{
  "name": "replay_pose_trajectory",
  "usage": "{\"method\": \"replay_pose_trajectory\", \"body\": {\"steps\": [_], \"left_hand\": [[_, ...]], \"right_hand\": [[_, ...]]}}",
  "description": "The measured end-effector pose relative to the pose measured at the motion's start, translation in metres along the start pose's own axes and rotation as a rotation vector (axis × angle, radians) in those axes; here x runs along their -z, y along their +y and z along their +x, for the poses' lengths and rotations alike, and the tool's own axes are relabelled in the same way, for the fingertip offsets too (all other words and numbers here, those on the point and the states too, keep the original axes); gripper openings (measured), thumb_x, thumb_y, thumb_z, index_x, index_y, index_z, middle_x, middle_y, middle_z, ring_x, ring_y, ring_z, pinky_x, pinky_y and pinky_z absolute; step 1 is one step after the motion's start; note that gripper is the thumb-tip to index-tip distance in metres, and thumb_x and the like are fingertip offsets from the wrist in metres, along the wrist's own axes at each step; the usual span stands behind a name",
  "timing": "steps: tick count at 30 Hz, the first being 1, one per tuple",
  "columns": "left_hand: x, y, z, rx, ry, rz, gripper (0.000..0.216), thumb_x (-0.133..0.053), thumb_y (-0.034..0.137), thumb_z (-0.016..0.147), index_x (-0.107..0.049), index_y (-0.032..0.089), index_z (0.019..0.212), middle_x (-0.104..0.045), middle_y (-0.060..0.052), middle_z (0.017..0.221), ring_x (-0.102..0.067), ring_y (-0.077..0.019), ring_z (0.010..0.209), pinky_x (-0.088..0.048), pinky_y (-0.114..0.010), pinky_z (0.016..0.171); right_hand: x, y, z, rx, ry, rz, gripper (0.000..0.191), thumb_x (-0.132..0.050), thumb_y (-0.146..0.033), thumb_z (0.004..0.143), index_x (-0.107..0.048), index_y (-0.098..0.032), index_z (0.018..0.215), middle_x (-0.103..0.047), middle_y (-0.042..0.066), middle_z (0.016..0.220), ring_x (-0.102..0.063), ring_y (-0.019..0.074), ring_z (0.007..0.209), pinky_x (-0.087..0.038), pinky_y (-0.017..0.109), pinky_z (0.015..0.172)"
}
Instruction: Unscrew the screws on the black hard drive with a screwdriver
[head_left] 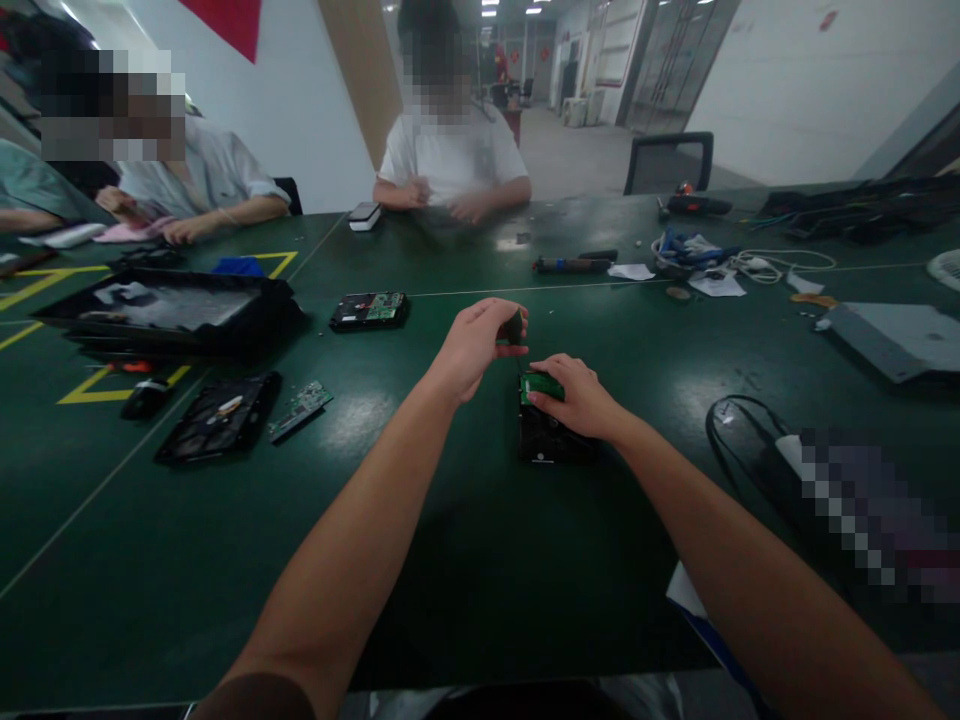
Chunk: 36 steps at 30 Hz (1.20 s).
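A black hard drive [551, 440] with a green circuit board [541, 384] lies on the table in front of me. My right hand [574, 397] grips the drive from the right, its thumb and fingers over the board. Just above the drive's far left corner, my left hand [484, 345] is closed around the dark handle of what looks like a screwdriver [513, 328]. A thin shaft points down toward the board; its tip is too small to make out. The right hand hides part of the drive.
Left lie a second hard drive [369, 311], a black drive casing [219, 417], a loose circuit board [301, 410] and a black tray [169, 305]. A cable [720, 440] and a grey metal panel [900, 335] lie right. Across the green table [360, 560] sit other people.
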<state>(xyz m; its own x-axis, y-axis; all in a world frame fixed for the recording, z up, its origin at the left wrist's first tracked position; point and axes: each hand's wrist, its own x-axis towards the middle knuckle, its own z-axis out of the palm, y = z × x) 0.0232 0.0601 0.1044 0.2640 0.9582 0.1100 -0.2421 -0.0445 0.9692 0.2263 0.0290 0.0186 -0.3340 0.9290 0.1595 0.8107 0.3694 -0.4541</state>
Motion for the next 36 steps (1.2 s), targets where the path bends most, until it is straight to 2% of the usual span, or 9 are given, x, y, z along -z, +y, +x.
{"method": "replay_pose_trajectory", "body": {"steps": [7,14,17,21,27,32,36], "left_hand": [[-0.0005,-0.0008,-0.0011,-0.033,-0.023,0.097,0.025,-0.073,0.041,0.091,-0.074,0.016,0.086,-0.066,-0.008,0.099,-0.062,-0.0179,0.09,-0.061,-0.028,0.069],[-0.0038,0.0047,-0.0045,0.037,0.018,-0.001,0.016,-0.071,0.033,0.088,-0.064,0.018,0.09,-0.07,-0.007,0.088,-0.068,-0.0195,0.086,-0.062,-0.033,0.072],[-0.0022,0.004,-0.0031,0.007,0.004,0.01,0.016,-0.069,0.032,0.087,-0.066,0.017,0.086,-0.071,-0.008,0.093,-0.067,-0.0197,0.089,-0.063,-0.034,0.075],[0.0017,0.0033,-0.0007,-0.029,0.027,0.054,0.018,-0.062,0.029,0.09,-0.073,0.015,0.087,-0.069,-0.011,0.103,-0.064,-0.0192,0.09,-0.061,-0.03,0.068],[0.0027,0.0026,0.0012,0.001,0.061,-0.057,0.014,-0.056,0.022,0.095,-0.069,0.016,0.096,-0.071,-0.009,0.091,-0.069,-0.0194,0.087,-0.063,-0.034,0.074],[0.0007,0.0007,0.0017,-0.026,0.044,0.038,0.015,-0.067,0.031,0.095,-0.072,0.017,0.092,-0.069,-0.007,0.094,-0.066,-0.0169,0.087,-0.06,-0.028,0.07],[-0.0001,0.0016,0.0004,-0.057,0.043,0.102,0.013,-0.07,0.03,0.093,-0.076,0.018,0.091,-0.067,-0.006,0.096,-0.062,-0.0154,0.085,-0.059,-0.025,0.066]], "right_hand": [[-0.0012,0.0017,0.0005,0.007,0.017,0.003,0.047,-0.065,-0.044,0.099,-0.064,-0.024,0.142,-0.064,0.014,0.143,-0.058,0.036,0.129,-0.046,0.054,0.107],[-0.0004,0.0008,0.0007,0.002,0.01,0.01,0.047,-0.065,-0.043,0.099,-0.063,-0.024,0.142,-0.064,0.014,0.142,-0.058,0.0359,0.128,-0.045,0.055,0.106],[-0.0003,0.001,0.0002,0.005,0.005,0.007,0.047,-0.064,-0.044,0.1,-0.063,-0.024,0.143,-0.064,0.014,0.142,-0.058,0.0358,0.129,-0.045,0.054,0.106],[-0.002,0.0032,0.0001,-0.005,0.004,-0.002,0.047,-0.064,-0.045,0.101,-0.062,-0.027,0.144,-0.063,0.012,0.143,-0.058,0.0354,0.129,-0.045,0.053,0.106],[-0.0045,0.0058,0.0018,-0.006,0.01,-0.011,0.047,-0.065,-0.045,0.101,-0.063,-0.028,0.144,-0.064,0.012,0.143,-0.057,0.0353,0.131,-0.045,0.054,0.108],[-0.0024,0.0033,0.001,0.002,0.01,-0.006,0.047,-0.065,-0.044,0.1,-0.063,-0.027,0.144,-0.064,0.012,0.143,-0.057,0.0365,0.131,-0.046,0.056,0.108],[-0.0016,0.0012,-0.0003,-0.002,0.016,-0.02,0.048,-0.066,-0.044,0.1,-0.063,-0.029,0.145,-0.064,0.012,0.143,-0.057,0.0368,0.131,-0.047,0.056,0.107]]}}
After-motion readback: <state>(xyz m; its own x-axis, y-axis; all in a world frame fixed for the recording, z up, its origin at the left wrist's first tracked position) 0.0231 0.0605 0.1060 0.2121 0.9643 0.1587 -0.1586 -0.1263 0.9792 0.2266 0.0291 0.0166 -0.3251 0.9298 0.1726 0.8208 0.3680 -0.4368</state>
